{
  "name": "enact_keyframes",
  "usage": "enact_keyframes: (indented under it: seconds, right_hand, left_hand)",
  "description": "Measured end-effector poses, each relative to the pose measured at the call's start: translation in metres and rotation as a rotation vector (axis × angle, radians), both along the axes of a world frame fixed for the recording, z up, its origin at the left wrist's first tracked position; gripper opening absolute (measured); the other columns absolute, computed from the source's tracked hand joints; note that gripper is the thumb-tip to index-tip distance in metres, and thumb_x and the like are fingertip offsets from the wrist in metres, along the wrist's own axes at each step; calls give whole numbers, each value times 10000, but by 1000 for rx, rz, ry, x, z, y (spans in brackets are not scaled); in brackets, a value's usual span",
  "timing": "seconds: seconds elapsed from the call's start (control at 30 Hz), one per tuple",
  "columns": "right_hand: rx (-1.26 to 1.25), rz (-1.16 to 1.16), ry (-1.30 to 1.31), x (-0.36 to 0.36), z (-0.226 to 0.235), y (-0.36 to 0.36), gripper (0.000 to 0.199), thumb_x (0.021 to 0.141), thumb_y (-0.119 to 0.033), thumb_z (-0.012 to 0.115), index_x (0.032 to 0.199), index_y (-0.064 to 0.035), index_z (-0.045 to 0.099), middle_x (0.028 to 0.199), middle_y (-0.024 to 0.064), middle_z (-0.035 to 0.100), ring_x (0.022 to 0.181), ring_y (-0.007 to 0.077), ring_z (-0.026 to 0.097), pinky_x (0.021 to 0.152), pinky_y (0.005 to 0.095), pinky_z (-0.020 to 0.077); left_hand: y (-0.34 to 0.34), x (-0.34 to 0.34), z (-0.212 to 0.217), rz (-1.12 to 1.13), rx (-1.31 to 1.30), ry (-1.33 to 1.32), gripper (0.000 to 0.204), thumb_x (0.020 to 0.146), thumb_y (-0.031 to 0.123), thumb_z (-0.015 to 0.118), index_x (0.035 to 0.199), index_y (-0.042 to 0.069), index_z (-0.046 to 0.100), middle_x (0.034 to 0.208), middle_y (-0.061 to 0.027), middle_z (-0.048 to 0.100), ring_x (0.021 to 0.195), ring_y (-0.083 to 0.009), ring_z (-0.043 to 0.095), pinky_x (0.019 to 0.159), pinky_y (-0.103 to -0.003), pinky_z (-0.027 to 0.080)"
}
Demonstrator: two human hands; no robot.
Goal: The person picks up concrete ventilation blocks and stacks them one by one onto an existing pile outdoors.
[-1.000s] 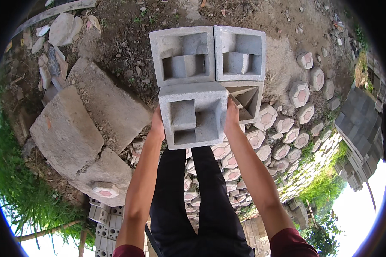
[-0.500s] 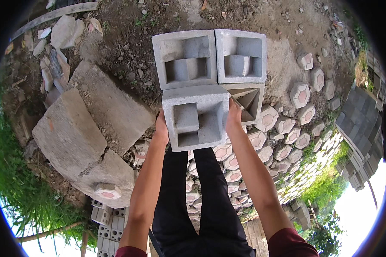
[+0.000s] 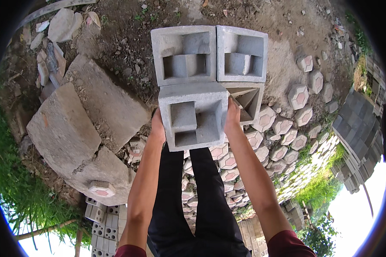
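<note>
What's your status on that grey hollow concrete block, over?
Left hand and right hand grip grey hollow concrete block by its sides. Three matching blocks directly beyond. Hexagonal pavers underfoot.

It is bright daytime, with soft, even light and only faint shadows inside the hollow grey blocks [image 3: 193, 113]. The sky [image 3: 360, 201] at the bottom right is washed out to pure white. The round picture bends straight lines near its black rim, and the middle looks sharp.
</note>
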State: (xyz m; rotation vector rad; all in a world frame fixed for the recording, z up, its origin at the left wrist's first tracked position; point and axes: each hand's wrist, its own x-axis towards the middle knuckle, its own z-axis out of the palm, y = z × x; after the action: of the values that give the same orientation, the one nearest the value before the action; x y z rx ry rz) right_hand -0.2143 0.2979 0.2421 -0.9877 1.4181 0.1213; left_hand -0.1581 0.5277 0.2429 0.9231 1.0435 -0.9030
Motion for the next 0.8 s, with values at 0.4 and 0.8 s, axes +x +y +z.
enact_keyframes:
  seconds: [0.4, 0.8]
  right_hand:
    - [17, 18, 25, 1, -1, 1, 419, 930, -338, 444, 1096, 26, 565, 1005, 105, 607, 926, 195, 562, 813, 327, 428]
    - [22, -8, 9, 2, -1, 1, 406, 884, -369, 518, 1002, 11, 596, 934, 91, 614, 864, 181, 549, 766, 315, 419]
  left_hand:
    - [11, -8, -16, 18, -69, -49, 483, 954, 391, 382, 1288, 53, 466, 1229, -75, 531, 1117, -210, 506, 945, -352, 396]
    - [6, -5, -15, -17, 11, -60, 456, 949, 344, 331, 1245, 30, 480, 1183, -123, 550, 1063, -256, 540, 910, -409, 444]
